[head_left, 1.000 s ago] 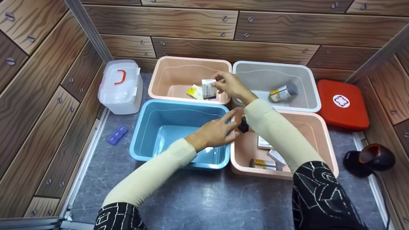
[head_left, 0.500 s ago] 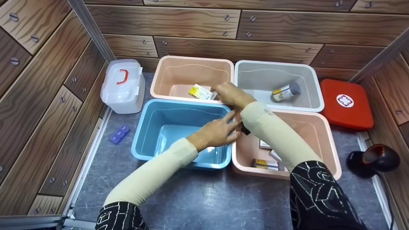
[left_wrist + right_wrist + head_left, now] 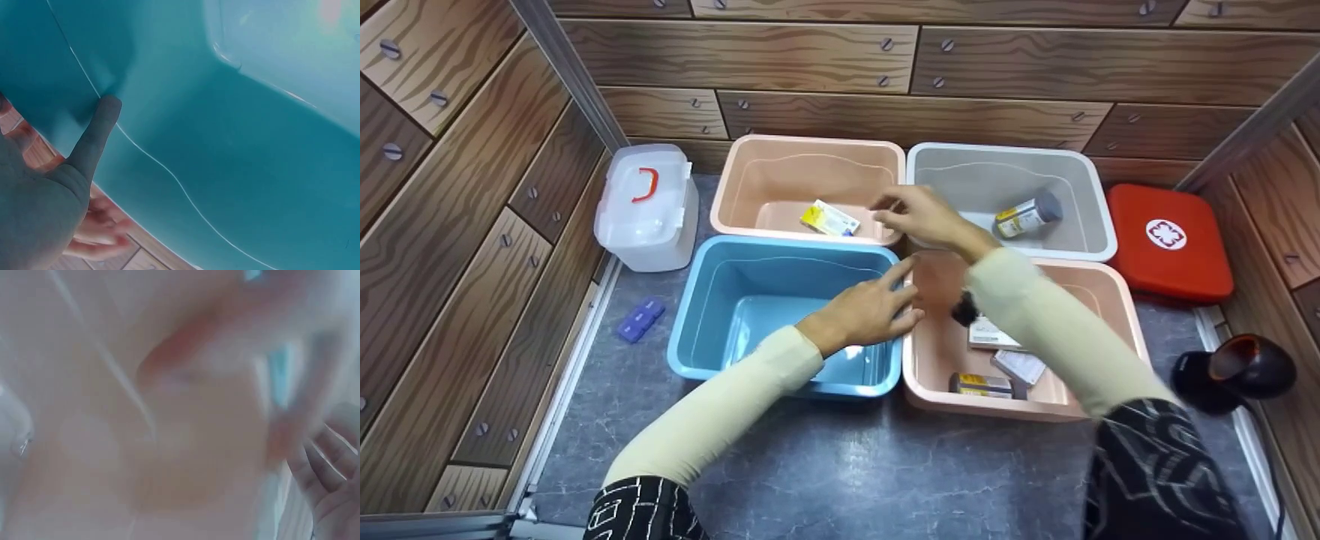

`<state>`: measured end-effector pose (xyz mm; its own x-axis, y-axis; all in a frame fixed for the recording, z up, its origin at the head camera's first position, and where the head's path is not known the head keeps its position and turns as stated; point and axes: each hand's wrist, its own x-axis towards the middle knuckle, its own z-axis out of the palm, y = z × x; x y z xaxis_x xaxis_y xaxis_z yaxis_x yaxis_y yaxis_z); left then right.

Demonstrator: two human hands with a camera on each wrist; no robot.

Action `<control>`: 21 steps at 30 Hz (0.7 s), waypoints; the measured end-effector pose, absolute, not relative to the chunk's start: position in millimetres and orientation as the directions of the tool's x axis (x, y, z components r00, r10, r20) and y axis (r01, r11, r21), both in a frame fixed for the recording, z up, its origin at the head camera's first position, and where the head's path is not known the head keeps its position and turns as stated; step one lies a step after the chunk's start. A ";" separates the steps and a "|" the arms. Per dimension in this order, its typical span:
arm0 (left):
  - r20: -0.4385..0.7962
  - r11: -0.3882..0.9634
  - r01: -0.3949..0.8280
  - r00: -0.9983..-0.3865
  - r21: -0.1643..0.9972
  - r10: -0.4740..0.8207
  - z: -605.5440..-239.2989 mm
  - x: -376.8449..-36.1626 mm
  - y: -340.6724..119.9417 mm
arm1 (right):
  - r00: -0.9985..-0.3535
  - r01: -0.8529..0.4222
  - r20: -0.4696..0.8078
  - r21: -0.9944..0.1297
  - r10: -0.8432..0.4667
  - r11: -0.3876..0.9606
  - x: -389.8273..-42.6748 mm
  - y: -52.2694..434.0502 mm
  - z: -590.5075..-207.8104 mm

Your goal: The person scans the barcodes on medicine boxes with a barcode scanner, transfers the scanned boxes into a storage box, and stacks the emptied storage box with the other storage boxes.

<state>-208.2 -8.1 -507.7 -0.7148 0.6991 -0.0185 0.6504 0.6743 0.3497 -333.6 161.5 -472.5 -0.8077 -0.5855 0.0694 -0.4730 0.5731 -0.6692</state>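
My right hand (image 3: 922, 214) hovers over the corner where the far peach bin (image 3: 810, 142) meets the grey bin (image 3: 1005, 152). Its fingers are loosely bent with nothing visible between them; the right wrist view is blurred. A yellow-and-white medicine box (image 3: 830, 218) lies on the far peach bin's floor, with a small blue patch showing beside its near end. My left hand (image 3: 864, 311) rests at the right rim of the blue bin (image 3: 681, 315), fingers spread. In the left wrist view the thumb (image 3: 101, 132) lies along that bin's inner wall.
The near peach bin (image 3: 1117, 330) holds a pill bottle (image 3: 981, 385) and white boxes (image 3: 1020, 366). Another bottle (image 3: 1027, 215) lies in the grey bin. Around them stand a clear case (image 3: 649, 210), a purple pill organizer (image 3: 641, 319), a red first-aid case (image 3: 1170, 244) and a black lamp-like object (image 3: 1249, 367).
My right hand held a white box upright over the far peach bin, lowered it behind the near wall, and has now drawn away right without it. The left hand stayed put.
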 end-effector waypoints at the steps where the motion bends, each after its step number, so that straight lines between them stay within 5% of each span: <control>1: -0.014 0.672 0.654 -0.713 0.348 0.701 -508.3 -207.9 -7.9 | -0.816 -0.461 0.077 -0.685 -0.572 0.565 -329.0 170.0 -471.5; 8: -0.022 0.677 0.644 -0.718 0.358 0.695 -508.1 -207.1 -7.3 | -0.825 -0.406 0.041 -0.737 -0.563 0.541 -292.5 240.9 -476.3; 15: -0.042 0.678 0.624 -0.723 0.388 0.689 -506.8 -206.8 -8.4 | -0.685 -0.441 -0.154 -0.691 -0.712 0.573 -259.4 297.6 -484.8; 21: -0.047 0.678 0.622 -0.722 0.392 0.690 -506.9 -206.2 -6.9 | -0.610 -0.461 -0.359 -0.564 -0.707 0.685 -248.7 323.2 -510.1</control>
<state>-206.2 -6.9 -506.9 -0.7222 0.6901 -0.0473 0.6219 0.6777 0.3924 -248.7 323.2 -510.1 -0.6096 -0.7065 -0.3594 -0.4611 0.6849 -0.5641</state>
